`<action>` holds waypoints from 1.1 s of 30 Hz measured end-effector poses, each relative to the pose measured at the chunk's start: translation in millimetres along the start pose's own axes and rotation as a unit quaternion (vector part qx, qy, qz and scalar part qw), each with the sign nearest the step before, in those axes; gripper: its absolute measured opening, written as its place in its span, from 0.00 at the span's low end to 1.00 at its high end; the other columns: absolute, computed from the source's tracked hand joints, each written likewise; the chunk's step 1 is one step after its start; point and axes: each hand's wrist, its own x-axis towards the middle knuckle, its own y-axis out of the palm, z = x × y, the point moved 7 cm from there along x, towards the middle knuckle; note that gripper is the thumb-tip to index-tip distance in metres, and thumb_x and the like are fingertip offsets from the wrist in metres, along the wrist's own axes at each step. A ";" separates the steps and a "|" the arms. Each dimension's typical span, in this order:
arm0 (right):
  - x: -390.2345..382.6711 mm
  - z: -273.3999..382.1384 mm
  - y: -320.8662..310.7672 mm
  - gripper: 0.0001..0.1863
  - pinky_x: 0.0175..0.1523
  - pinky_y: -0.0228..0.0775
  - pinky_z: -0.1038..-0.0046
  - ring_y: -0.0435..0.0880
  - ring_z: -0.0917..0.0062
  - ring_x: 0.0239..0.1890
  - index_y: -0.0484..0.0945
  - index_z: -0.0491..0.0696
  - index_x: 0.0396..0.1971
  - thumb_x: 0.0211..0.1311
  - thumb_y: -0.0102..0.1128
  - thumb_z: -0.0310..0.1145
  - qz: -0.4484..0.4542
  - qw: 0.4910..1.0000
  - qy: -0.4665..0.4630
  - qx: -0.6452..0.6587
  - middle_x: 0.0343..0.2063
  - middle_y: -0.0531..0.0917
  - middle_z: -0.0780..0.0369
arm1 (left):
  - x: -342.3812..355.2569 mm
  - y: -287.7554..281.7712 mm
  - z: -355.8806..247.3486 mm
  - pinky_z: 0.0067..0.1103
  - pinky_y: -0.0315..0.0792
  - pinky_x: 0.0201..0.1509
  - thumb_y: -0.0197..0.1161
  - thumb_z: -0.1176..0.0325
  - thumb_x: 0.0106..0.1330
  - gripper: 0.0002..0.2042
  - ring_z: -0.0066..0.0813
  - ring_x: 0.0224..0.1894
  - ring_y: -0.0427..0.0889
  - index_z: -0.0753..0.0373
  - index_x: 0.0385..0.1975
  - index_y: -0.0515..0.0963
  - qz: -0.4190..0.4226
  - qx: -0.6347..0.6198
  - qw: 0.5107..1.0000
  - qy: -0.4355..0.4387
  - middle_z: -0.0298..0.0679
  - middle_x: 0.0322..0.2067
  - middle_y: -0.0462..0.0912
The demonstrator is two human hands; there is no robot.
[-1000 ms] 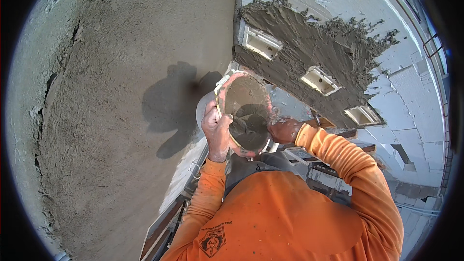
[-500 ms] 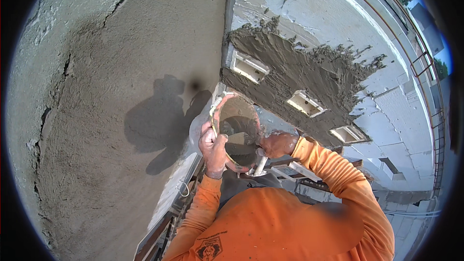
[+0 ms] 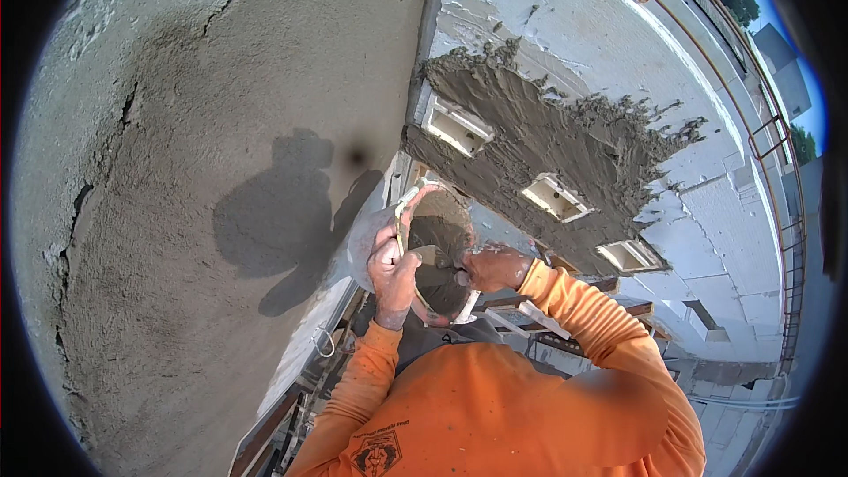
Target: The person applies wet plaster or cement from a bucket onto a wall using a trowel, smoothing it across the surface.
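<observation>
My left hand [image 3: 391,280] is closed on the rim of a worn white and pink bucket [image 3: 363,246], which holds wet grey mortar [image 3: 438,223]. At the bucket's right side my right hand [image 3: 488,268] grips a trowel, its blade [image 3: 431,257] down in the bucket, partly in the mortar. Beyond the bucket, fresh rough mortar [image 3: 543,137] covers part of a white block wall [image 3: 701,233]. Three pale rectangular boxes [image 3: 554,199] are set in that mortar.
A rendered grey wall [image 3: 150,300] with cracks and my shadow fills the left. A rusty metal rail [image 3: 760,128] runs along the right, with trees and buildings beyond. Timber and frame pieces [image 3: 530,318] lie below the bucket, behind my orange-sleeved arms.
The view has shifted, bringing rail and trees into sight. Bucket and left hand sit lower in the picture. My right hand has moved left, and the trowel now reaches further into the bucket.
</observation>
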 end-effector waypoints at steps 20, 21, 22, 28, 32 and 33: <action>13.4 9.6 16.2 0.22 0.51 0.78 0.52 0.87 0.48 0.43 0.81 0.41 0.39 0.65 0.60 0.48 -0.012 0.984 0.055 0.167 0.35 0.87 0.45 | 6.7 0.9 -50.9 0.20 0.67 0.39 0.59 0.82 0.53 0.06 0.21 0.38 0.71 0.71 0.21 0.68 0.105 -0.013 0.994 0.028 0.40 0.46 0.79; 12.5 15.3 18.7 0.22 0.50 0.77 0.53 0.87 0.48 0.42 0.81 0.40 0.38 0.67 0.58 0.48 -0.012 0.980 0.003 0.201 0.36 0.87 0.45 | 5.9 -0.1 -55.0 0.21 0.67 0.37 0.60 0.82 0.54 0.07 0.20 0.35 0.70 0.71 0.21 0.67 0.098 -0.013 0.994 0.050 0.40 0.47 0.79; 10.4 20.0 21.0 0.23 0.49 0.77 0.54 0.87 0.48 0.42 0.80 0.39 0.38 0.69 0.56 0.48 -0.011 0.971 -0.046 0.234 0.36 0.86 0.45 | 2.1 -5.3 -54.5 0.21 0.67 0.39 0.61 0.81 0.53 0.08 0.21 0.37 0.70 0.71 0.20 0.66 0.096 -0.001 0.995 0.032 0.41 0.46 0.79; 0.9 -5.8 27.9 0.22 0.46 0.72 0.56 0.82 0.52 0.37 0.77 0.37 0.35 0.72 0.52 0.46 0.003 0.946 -0.014 0.324 0.32 0.81 0.44 | 2.1 -37.4 -48.4 0.18 0.66 0.45 0.57 0.83 0.53 0.08 0.22 0.44 0.73 0.68 0.18 0.66 -0.004 -0.105 0.994 0.015 0.41 0.47 0.79; -0.3 -16.8 8.0 0.31 0.56 0.76 0.57 0.84 0.51 0.47 0.78 0.41 0.59 0.74 0.51 0.54 -0.063 0.969 -0.067 0.228 0.44 0.85 0.43 | 5.1 -41.3 -37.0 0.18 0.68 0.50 0.54 0.85 0.54 0.05 0.22 0.49 0.75 0.70 0.19 0.71 -0.051 -0.148 0.988 -0.001 0.40 0.52 0.79; 0.3 -23.7 8.9 0.31 0.56 0.76 0.57 0.84 0.51 0.47 0.78 0.41 0.59 0.74 0.51 0.54 -0.048 0.974 -0.043 0.218 0.44 0.85 0.43 | 4.6 -37.9 -37.4 0.18 0.68 0.50 0.54 0.85 0.54 0.05 0.22 0.49 0.75 0.70 0.19 0.71 -0.038 -0.151 0.988 0.008 0.40 0.52 0.79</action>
